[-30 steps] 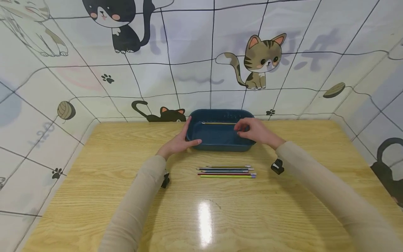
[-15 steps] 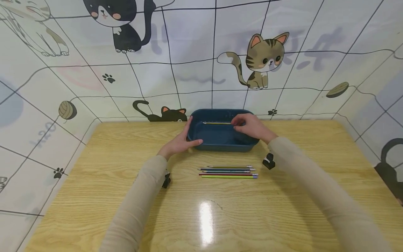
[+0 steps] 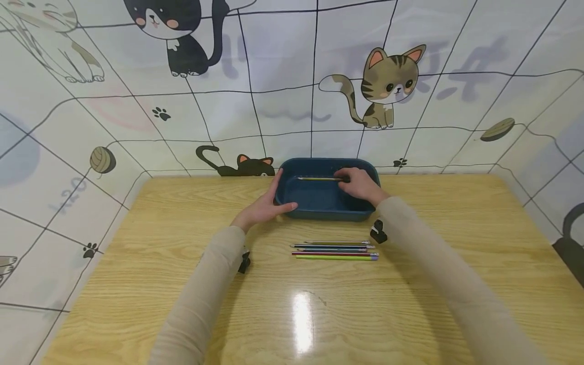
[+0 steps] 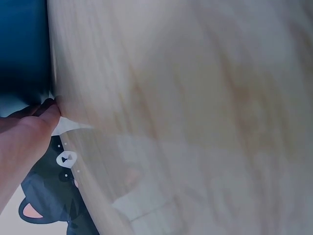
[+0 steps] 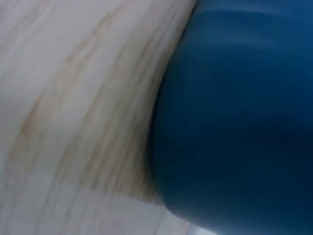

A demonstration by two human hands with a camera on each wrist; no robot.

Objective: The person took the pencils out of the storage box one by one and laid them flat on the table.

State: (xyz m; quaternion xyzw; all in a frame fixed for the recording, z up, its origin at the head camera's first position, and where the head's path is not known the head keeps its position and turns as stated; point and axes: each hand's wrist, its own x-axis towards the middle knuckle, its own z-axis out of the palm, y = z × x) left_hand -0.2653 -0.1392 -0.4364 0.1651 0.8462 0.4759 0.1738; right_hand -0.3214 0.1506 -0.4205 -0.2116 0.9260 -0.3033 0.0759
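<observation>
A dark blue rectangular basin (image 3: 326, 215) stands at the table's back edge. My left hand (image 3: 262, 209) touches its left end, with straight fingers along the side and the thumb at the front rim. In the left wrist view, the left fingertips (image 4: 49, 110) lie close to the blue wall. My right hand (image 3: 358, 183) reaches inside the basin with bent fingers and pinches a pencil (image 3: 317, 178) near its right end. The pencil lies lengthwise along the basin's back part. Only the basin's outer wall (image 5: 234, 117) shows in the right wrist view; the right hand is out of sight there.
Several pencils (image 3: 335, 250) lie side by side on the wooden table (image 3: 182, 213), just in front of the basin. A cat-patterned cloth (image 3: 283, 116) rises directly behind the table and along both sides. A shiny light reflection (image 3: 302, 322) shows on the tabletop.
My right hand has moved a little left and closed over the pencil's right end. My left hand keeps its place at the basin. The whole head view has shifted slightly.
</observation>
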